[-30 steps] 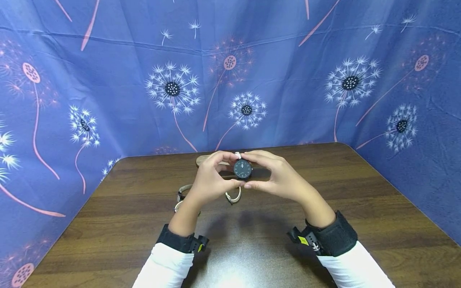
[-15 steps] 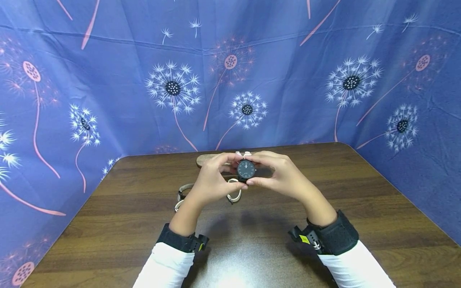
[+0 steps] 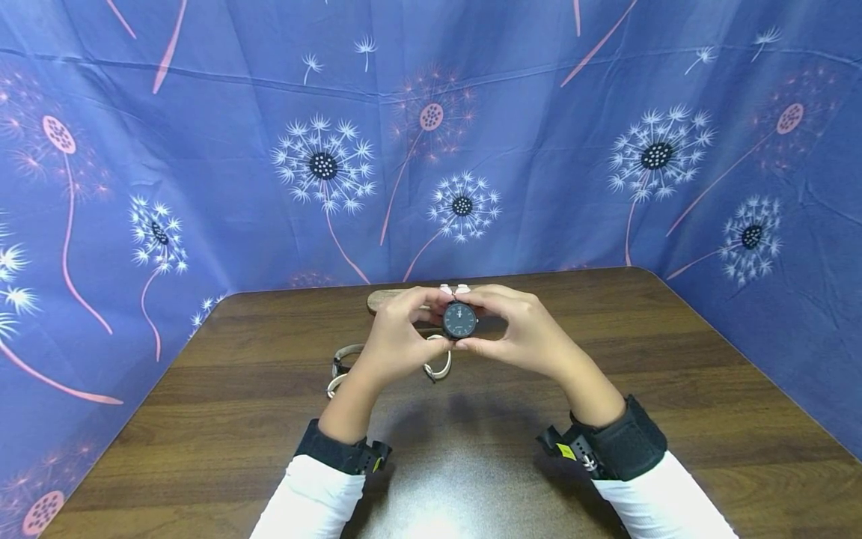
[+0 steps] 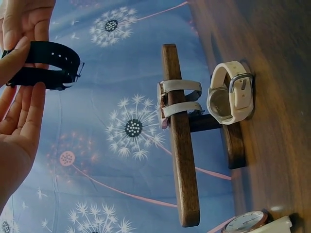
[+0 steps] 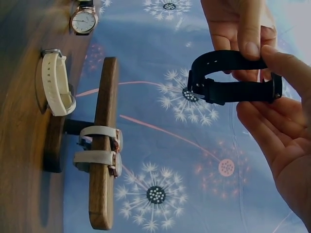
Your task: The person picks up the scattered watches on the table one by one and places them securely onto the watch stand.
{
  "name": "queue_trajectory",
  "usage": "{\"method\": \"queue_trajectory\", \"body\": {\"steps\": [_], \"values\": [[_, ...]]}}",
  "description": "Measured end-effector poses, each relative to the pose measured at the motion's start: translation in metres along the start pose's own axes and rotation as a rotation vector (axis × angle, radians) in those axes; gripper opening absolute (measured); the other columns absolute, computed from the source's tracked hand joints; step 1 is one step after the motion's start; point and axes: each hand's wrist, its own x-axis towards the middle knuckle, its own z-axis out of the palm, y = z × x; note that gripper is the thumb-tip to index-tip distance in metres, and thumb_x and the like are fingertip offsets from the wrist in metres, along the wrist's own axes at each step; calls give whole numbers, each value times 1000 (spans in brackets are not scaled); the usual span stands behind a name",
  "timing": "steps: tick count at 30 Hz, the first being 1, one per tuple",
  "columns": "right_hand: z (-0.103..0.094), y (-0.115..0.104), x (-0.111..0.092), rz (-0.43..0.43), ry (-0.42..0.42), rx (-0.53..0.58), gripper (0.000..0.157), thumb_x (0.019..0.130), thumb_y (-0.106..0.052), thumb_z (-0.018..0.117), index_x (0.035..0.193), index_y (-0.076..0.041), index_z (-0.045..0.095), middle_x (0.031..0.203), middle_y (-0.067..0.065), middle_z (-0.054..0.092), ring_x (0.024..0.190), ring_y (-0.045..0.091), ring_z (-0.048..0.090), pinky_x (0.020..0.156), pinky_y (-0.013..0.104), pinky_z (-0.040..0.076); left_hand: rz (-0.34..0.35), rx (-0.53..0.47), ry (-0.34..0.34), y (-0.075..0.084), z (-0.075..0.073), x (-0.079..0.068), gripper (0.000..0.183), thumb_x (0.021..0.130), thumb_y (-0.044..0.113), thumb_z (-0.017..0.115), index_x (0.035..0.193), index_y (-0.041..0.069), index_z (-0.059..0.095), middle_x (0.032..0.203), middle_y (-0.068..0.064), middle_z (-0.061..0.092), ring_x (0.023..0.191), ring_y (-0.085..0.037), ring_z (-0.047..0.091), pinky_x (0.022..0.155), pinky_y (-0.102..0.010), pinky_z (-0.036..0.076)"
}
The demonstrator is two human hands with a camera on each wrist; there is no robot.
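Note:
A black wristwatch (image 3: 460,320) is held up above the table, its round dark dial facing the head camera. My left hand (image 3: 400,333) pinches its left side between thumb and fingers. From the other side, my right hand (image 3: 518,326) pinches it the same way, the thumbs close together under the dial. Both wrist views show the black strap (image 4: 56,53) buckled into a loop that points away from me. Behind the hands stands a wooden watch stand (image 4: 182,160), mostly covered in the head view. Two pale-strapped watches (image 5: 99,131) hang side by side on its bar.
A cream-strapped watch (image 3: 439,368) rests on the brown wooden table (image 3: 673,419) in front of the stand. More watches (image 3: 339,361) lie left of it, partly behind my left forearm. A blue dandelion-print cloth (image 3: 539,150) hangs behind the table.
The watch and both hands have moved slightly right over the first half second, then dipped a little. The pale watches on the stand show more above the fingers. Both hands keep their hold.

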Motion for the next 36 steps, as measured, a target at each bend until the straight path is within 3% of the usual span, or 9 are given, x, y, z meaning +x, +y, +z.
{"method": "queue_trajectory", "body": {"steps": [4, 8, 13, 18, 25, 32, 36], "values": [[-4, 6, -2, -4, 19, -34, 57, 62, -7, 90, 113, 4, 68, 107, 13, 69, 89, 21, 67, 78, 26, 56, -18, 19, -17, -2, -2, -1, 60, 61, -6, 89, 115, -8, 63, 107, -18, 66, 92, -26, 66, 78, -24, 57], [-14, 17, -11, 62, 24, -108, 54, 62, -12, 91, 110, 1, 70, 102, 9, 70, 84, 16, 66, 76, 25, 55, -78, 93, -18, -6, -14, -5, 63, 62, -1, 91, 118, -6, 63, 109, -18, 67, 93, -26, 67, 79, -26, 57], [-29, 36, -25, 145, -6, -187, 54, 60, -13, 93, 107, 0, 71, 99, 8, 71, 80, 16, 67, 72, 38, 56, -265, 238, -99, -20, -46, -8, 63, 65, 2, 89, 122, -3, 63, 114, -17, 66, 98, -31, 67, 85, -33, 56], [-44, 56, -29, 189, -62, -250, 52, 60, -13, 93, 105, 1, 71, 93, 8, 71, 77, 20, 68, 71, 40, 56, -478, 348, -187, -45, -80, -6, 64, 70, 10, 88, 127, 0, 61, 122, -17, 64, 107, -36, 64, 93, -41, 52], [-60, 89, -34, 299, -166, -292, 43, 66, -15, 91, 101, 1, 72, 88, 6, 70, 78, 19, 66, 68, 36, 56, -567, 490, -325, -78, -108, -1, 64, 75, 19, 85, 128, -5, 59, 121, -22, 64, 112, -36, 60, 98, -48, 47], [-62, 118, -46, 452, -209, -268, 41, 69, -15, 89, 102, 3, 72, 86, 8, 69, 76, 24, 66, 68, 40, 55, -695, 472, -383, -104, -122, 1, 62, 77, 18, 84, 128, -7, 58, 123, -24, 62, 114, -37, 59, 98, -47, 47], [-57, 130, -47, 565, -219, -211, 44, 70, -12, 88, 107, 5, 70, 90, 13, 71, 79, 25, 69, 70, 40, 57, -721, 419, -393, -113, -121, 3, 60, 77, 17, 83, 125, -9, 59, 121, -25, 63, 111, -37, 61, 97, -46, 48]]}}
